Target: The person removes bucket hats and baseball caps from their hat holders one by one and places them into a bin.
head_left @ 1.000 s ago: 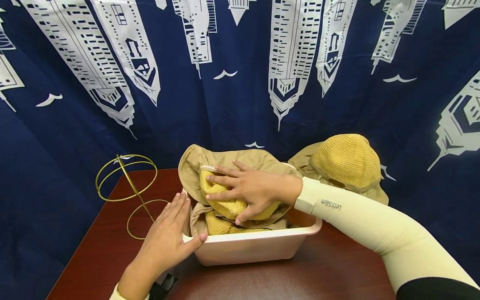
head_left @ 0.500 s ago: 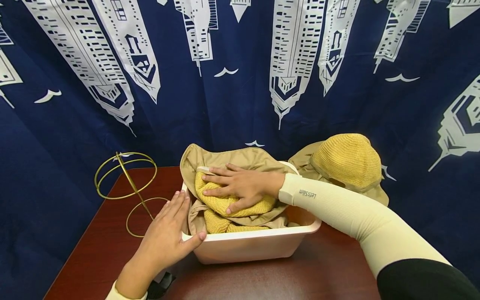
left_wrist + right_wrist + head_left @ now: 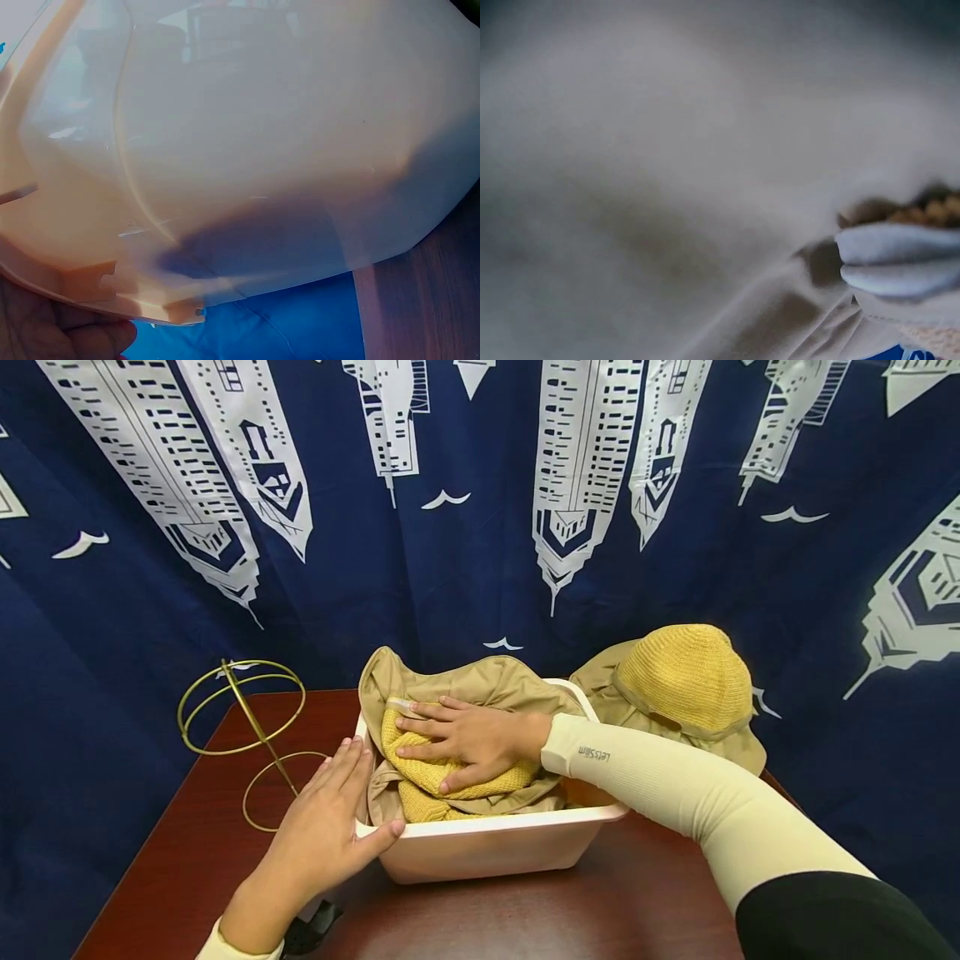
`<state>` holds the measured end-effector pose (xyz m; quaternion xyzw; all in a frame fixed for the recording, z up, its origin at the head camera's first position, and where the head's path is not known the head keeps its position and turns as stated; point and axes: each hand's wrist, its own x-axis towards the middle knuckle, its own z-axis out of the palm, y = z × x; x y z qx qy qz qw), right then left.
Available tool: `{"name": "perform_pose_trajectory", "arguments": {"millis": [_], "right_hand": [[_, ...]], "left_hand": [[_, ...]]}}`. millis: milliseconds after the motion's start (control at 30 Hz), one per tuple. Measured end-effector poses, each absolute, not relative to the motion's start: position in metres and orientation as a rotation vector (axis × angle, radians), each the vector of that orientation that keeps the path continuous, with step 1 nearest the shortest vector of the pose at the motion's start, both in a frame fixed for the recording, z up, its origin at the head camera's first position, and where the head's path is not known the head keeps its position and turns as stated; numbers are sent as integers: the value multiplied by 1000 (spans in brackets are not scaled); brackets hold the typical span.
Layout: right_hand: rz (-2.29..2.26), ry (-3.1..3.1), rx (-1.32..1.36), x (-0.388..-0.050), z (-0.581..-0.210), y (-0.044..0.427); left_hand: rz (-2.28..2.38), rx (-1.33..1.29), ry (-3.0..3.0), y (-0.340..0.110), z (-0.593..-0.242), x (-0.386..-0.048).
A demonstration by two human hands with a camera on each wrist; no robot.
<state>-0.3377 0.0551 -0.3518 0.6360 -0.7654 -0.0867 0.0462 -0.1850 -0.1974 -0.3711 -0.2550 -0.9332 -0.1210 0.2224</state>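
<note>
In the head view a white plastic bin (image 3: 487, 852) holds tan-and-yellow sun hats, bunched and folded. My right hand (image 3: 476, 739) lies with spread fingers on the yellow knit crown of the top hat (image 3: 420, 775), pressing it down. That hat's tan brim (image 3: 480, 675) rises over the bin's back edge. My left hand (image 3: 318, 822) rests along the bin's left rim, its thumb over the front corner. The left wrist view has the bin's translucent wall (image 3: 262, 112) and my fingers (image 3: 60, 330) at its rim. Blurred tan fabric (image 3: 667, 150) and a white label (image 3: 900, 259) fill the right wrist view.
Behind the bin to the right sits another yellow-crowned hat (image 3: 686, 681) with a tan brim. A gold wire stand (image 3: 258, 727) is at the left on the reddish-brown table (image 3: 187, 852). A navy curtain (image 3: 450, 568) with white building prints hangs behind.
My right hand has shifted left and pushed the top hat lower and further left in the bin. The left hand stays on the rim. The head view has shifted slightly.
</note>
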Motion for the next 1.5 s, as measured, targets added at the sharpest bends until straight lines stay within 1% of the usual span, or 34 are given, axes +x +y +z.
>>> {"name": "perform_pose_trajectory", "arguments": {"millis": [800,1167,1333,1500], "right_hand": [[-328,-2539,1934,-331,-361,51],[-270,-2616,2001,-332,-382,59],[-386,-2536,1960,-329,-372,54],[-443,-2507,1908,-323,-350,55]], "left_hand": [[-333,-694,-2608,-200,-370,-188],[-377,-694,-2608,-194,-378,-186],[-365,-690,-2587,-196,-375,-185],[-340,-705,-2587,-198,-371,-185]]}}
